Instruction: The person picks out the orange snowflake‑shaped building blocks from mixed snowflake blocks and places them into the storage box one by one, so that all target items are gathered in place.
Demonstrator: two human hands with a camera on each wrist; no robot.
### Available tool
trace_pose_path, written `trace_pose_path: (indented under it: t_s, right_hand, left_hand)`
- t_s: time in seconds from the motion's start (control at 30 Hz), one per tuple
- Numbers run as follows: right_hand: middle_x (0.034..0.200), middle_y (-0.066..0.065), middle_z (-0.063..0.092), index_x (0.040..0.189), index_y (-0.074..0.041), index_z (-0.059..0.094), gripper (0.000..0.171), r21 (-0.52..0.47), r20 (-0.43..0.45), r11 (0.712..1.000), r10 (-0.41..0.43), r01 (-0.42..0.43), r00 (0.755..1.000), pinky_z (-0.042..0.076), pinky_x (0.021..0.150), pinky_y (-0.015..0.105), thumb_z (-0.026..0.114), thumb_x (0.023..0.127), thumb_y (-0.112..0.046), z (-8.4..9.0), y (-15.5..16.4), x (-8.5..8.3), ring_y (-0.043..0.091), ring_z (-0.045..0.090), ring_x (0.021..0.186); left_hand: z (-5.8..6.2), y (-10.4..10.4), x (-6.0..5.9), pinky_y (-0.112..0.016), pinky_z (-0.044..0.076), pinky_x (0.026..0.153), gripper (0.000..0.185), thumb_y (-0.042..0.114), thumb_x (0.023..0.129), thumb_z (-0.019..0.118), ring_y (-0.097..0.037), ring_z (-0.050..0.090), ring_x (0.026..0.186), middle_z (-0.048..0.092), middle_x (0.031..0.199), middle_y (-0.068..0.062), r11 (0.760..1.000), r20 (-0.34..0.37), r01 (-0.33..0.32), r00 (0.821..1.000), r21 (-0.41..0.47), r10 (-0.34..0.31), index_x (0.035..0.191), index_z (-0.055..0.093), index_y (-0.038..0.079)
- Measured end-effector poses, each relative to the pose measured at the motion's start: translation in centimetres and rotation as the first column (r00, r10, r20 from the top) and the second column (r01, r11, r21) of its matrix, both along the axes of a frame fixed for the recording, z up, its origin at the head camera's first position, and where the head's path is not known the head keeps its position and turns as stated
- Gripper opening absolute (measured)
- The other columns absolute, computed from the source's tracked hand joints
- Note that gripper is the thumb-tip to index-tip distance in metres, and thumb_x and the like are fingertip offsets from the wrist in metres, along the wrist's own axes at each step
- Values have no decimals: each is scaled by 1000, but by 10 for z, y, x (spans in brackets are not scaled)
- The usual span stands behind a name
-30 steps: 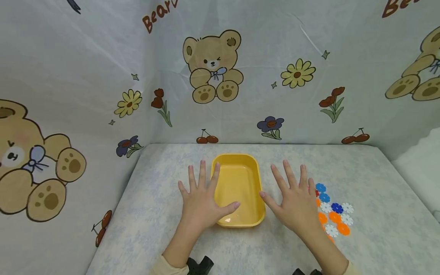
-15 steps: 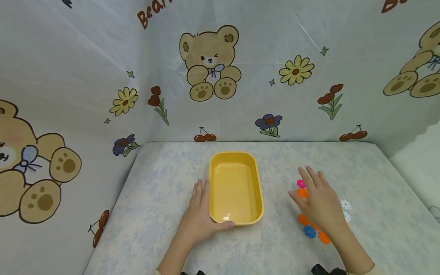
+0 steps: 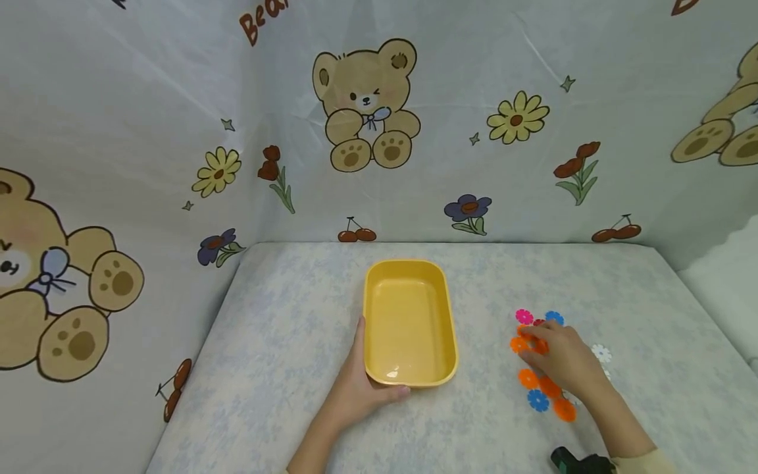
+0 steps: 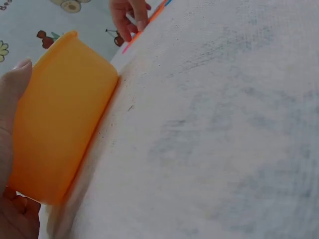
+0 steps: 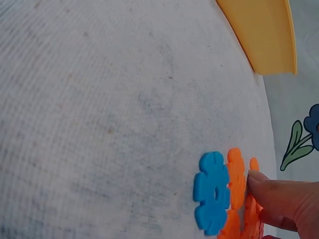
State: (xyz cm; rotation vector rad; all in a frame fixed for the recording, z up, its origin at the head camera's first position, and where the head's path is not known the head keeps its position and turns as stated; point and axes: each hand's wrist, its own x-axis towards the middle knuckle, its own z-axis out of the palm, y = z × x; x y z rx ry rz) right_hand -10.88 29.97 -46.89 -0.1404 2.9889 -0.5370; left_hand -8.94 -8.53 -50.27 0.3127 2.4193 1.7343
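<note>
A yellow rectangular tub (image 3: 410,342) stands on the table. My left hand (image 3: 355,388) grips its near left corner, the thumb along the near rim and the fingers at the left side. The left wrist view shows the thumb against the wall of the tub (image 4: 65,119) and curled fingers low beside it. To the right, my right hand (image 3: 562,359) reaches down over orange flower-shaped plastic pieces (image 3: 529,378). Its thumb and fingertips stand apart, touching down among the pieces. In the right wrist view the thumb (image 5: 269,186) lies against an orange piece (image 5: 252,204); the other fingertips are mostly hidden.
Near the right hand lie a pink piece (image 3: 524,316), blue pieces (image 3: 537,400) and white pieces (image 3: 601,353); the hand covers others. A bear-printed cloth (image 3: 367,197) hangs behind the table (image 3: 266,342) and along its left side.
Both hands came down from above the table with fingers spread. The left took hold of the tub's corner; the right moved right and its fingers bent down onto the flower pieces.
</note>
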Motion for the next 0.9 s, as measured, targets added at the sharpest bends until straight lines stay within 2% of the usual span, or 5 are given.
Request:
trace_pose_path:
  t_s: [0.17, 0.3, 0.43, 0.7, 0.9]
  right_hand:
    - [123, 21, 60, 119, -12, 72, 37, -32, -46, 998, 48, -50, 998, 54, 80, 57, 79, 85, -24, -5, 1, -1, 42, 53, 106]
    - [110, 10, 62, 113, -13, 74, 28, -63, -51, 992, 102, -105, 993, 54, 75, 39, 78, 86, -20, -7, 4, -3, 27, 53, 94]
    - [101, 1, 56, 117, -13, 71, 30, -83, -32, 986, 143, -145, 989, 45, 66, 24, 75, 88, -20, -8, 7, -5, 18, 47, 87]
    - [107, -1, 60, 116, -17, 66, 29, -113, 28, 984, 140, -136, 990, 51, 76, 31, 74, 89, -25, -8, 9, -9, 19, 52, 95]
    - [105, -1, 61, 119, -16, 64, 33, -161, 132, 983, 108, -87, 985, 51, 70, 23, 74, 90, -27, -4, 8, -11, 15, 54, 85]
  left_hand:
    - [-5, 3, 0, -57, 20, 121, 135, 43, 67, 92, -20, 13, 154, 4, 167, 7, 999, -18, -45, 999, 7, 45, 156, -9, 42]
    - [-10, 5, -1, -53, 19, 122, 137, 38, 66, 94, -14, 13, 153, 5, 167, 12, 997, -26, -51, 998, 59, 52, 157, -8, 41]
    - [-13, 6, -1, -47, 20, 122, 137, 34, 65, 95, -10, 17, 152, 6, 166, 16, 994, -8, -54, 998, 96, 55, 156, -7, 44]
    - [-16, 6, 0, -28, 29, 118, 135, 32, 68, 93, -18, 27, 150, 10, 167, 7, 991, -18, -50, 998, 125, 53, 160, -6, 33]
    - [-17, 6, 0, -19, 30, 115, 135, 32, 67, 93, -14, 29, 149, 11, 167, 11, 989, -17, -50, 998, 140, 53, 160, -5, 34]
